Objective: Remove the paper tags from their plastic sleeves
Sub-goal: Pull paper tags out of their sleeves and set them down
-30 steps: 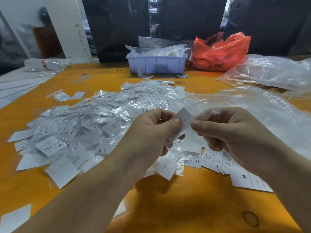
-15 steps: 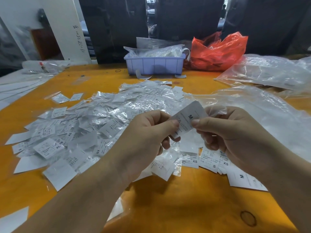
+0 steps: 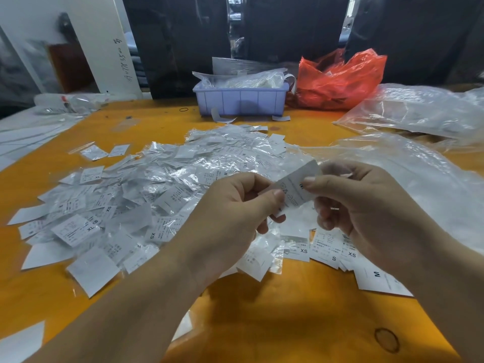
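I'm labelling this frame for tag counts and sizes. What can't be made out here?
Head view only:
- White paper tag held by both hands: small print blurred, thumbs cover parts.
- Lilac plastic bin: contents veiled by crumpled film.
- Red plastic bag: contents hidden.

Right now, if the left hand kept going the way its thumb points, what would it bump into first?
Probably the right hand: the left hand points rightward across the paper tag both pinch. Depth is uncertain.

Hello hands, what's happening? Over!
Left hand and right hand both pinching one paper tag. Sleeved pile waiting. Nothing blocking.
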